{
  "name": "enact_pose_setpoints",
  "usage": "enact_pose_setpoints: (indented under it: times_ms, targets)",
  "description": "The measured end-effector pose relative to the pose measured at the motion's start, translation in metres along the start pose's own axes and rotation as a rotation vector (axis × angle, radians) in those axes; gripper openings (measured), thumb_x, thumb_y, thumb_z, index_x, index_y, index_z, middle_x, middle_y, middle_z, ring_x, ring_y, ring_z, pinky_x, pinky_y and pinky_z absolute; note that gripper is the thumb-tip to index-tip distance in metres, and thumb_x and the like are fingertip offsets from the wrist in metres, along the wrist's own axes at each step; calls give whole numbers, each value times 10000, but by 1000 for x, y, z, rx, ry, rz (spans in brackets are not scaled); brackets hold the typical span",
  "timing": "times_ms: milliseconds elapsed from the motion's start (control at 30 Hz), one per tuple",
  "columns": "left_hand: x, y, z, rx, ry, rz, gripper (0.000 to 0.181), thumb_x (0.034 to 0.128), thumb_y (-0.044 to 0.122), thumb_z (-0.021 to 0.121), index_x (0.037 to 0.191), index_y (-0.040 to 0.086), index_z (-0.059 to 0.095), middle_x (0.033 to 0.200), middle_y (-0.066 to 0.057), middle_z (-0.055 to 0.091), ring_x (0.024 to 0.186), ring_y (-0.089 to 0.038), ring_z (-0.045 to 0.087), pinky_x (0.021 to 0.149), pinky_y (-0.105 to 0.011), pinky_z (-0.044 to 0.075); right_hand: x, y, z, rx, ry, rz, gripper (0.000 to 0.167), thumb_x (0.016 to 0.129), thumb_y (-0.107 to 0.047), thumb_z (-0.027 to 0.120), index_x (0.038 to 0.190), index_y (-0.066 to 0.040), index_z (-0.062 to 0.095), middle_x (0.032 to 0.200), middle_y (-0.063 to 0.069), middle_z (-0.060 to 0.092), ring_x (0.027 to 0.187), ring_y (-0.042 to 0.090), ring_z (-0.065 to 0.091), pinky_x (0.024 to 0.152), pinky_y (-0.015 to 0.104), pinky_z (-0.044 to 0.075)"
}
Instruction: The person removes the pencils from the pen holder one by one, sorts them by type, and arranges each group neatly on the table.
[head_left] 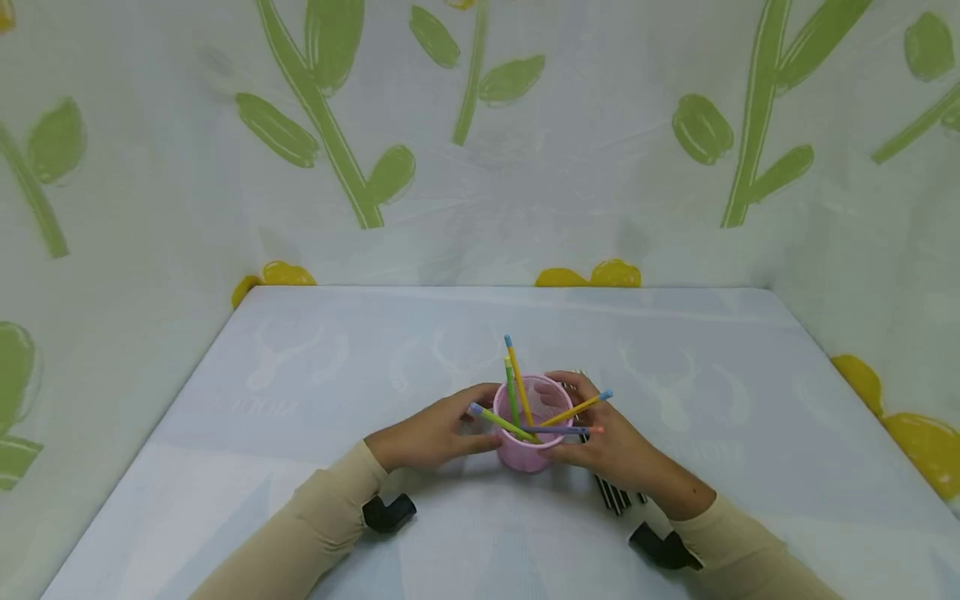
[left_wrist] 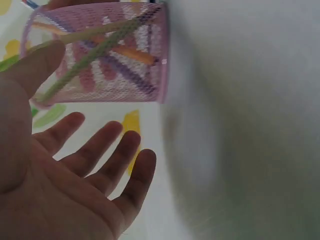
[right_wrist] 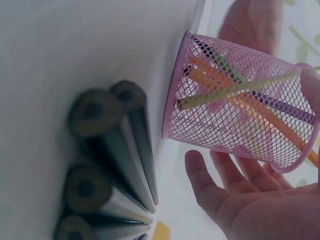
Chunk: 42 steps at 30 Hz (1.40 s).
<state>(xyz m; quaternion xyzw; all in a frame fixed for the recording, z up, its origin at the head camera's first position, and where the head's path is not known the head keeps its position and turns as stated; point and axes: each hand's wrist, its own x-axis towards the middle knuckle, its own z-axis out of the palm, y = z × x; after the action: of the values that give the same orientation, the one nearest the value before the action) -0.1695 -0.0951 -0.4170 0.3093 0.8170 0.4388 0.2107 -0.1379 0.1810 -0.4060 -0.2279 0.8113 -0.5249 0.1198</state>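
Note:
A pink mesh pencil cup stands upright on the table between my two hands, holding several coloured pencils that lean different ways. My left hand is at its left side, the thumb by the rim; in the left wrist view the spread fingers are apart from the mesh. On the right side my right hand flanks the cup with loosely bent fingers close to the wall. Whether these fingers touch it I cannot tell. Several dark pencils lie on the table beneath the right hand, partly hidden by it.
The pale patterned table reaches back to a curtain printed with green leaves and yellow shapes, which also hangs at both sides. Black wrist mounts stick out below both sleeves.

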Motion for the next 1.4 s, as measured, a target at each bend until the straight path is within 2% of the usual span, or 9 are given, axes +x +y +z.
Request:
enact_pose_setpoints:
  times_ms: [200,367,467,700,800,933,1133,1400]
  targets:
    - [-9,20,-12,8,116,37,698,911,360,738,1481,274,345,1386,53,557,1297,-164,543,1055,-445,462,0,0,-1,26,17,-16,856,813,-192,841,1476,-197,299,1417,166,538,1259,363,564,963,314,521]
    - [-7,30,-11,14,200,87,561,858,314,802,1282,185,457,1166,30,605,1128,-120,603,985,-405,506,-1,0,-2,11,23,-62,951,799,-163,848,1540,-204,254,1454,173,501,1271,371,553,981,243,499]
    - [-4,31,-7,-5,225,105,476,852,293,810,1183,172,490,1105,15,600,1057,-105,617,961,-423,524,-2,0,-2,-13,29,-66,960,792,-180,855,1552,-224,270,1461,141,484,1275,357,542,976,222,492]
    - [-5,31,-2,-27,249,137,362,875,225,787,1112,146,526,1055,29,614,988,-108,636,932,-452,542,-1,2,-2,-50,27,-69,887,799,-225,853,1517,-273,335,1433,89,504,1277,328,533,975,277,504]
    - [-5,31,-1,-30,250,146,316,888,201,772,1094,123,546,1034,46,614,977,-109,636,924,-446,547,-1,3,-3,-55,23,-78,881,799,-225,853,1514,-256,338,1427,109,511,1268,334,541,973,266,502]
    - [-5,31,-1,-25,238,149,242,906,206,751,1062,159,571,1017,61,625,978,-104,634,924,-442,547,-2,4,-5,-60,18,-94,872,798,-220,855,1504,-206,342,1405,115,529,1250,335,555,962,238,505]
    - [-6,32,-1,-9,237,134,176,930,211,723,1043,192,589,1015,83,656,978,-93,630,926,-403,548,-1,3,-6,-37,3,-84,867,794,-223,857,1484,-216,331,1387,34,544,1266,301,556,979,220,498]
    - [-1,28,2,-5,215,136,145,955,235,692,1065,203,604,1062,90,670,986,-88,650,917,-306,541,0,8,-7,-83,9,-144,851,809,-213,844,1483,-173,327,1391,57,545,1247,332,574,984,227,496]
